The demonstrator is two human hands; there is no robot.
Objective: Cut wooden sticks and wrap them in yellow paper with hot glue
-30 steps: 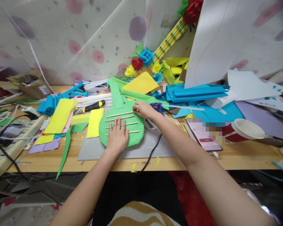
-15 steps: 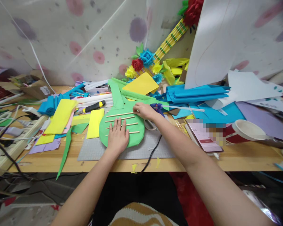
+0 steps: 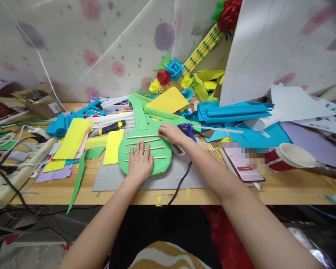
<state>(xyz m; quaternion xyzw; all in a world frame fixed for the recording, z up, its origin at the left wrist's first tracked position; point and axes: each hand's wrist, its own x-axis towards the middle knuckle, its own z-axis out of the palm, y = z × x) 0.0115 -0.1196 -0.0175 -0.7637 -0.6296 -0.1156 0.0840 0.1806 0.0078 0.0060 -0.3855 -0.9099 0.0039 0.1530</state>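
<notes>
A rounded green paper-covered piece [image 3: 144,168], with a neck-like strip at its top, lies on the grey cutting mat [image 3: 109,181]. Several thin wooden sticks run across it in roughly parallel rows. My left hand [image 3: 140,158] rests flat over the lower sticks, its fingers stretched out. At the right end of the topmost stick [image 3: 141,136], my right hand [image 3: 170,133] has its fingers bent together on the stick's tip; the fingertips are partly hidden. Just right of that hand lies a blue glue gun [image 3: 187,130] with a glue stick in it, and partly covered scissors [image 3: 179,149].
A yellow-black utility knife [image 3: 112,127] and yellow paper pieces [image 3: 72,139] lie to the left, near a power strip [image 3: 25,172]. On the right are a phone [image 3: 242,162], a paper cup [image 3: 291,157] and folded blue paper [image 3: 235,111]. A flower-decorated yellow guitar shape [image 3: 203,48] leans behind.
Almost nothing differs. Both hands keep their places on the green piece and its sticks, with only a very slight shift of the whole view.
</notes>
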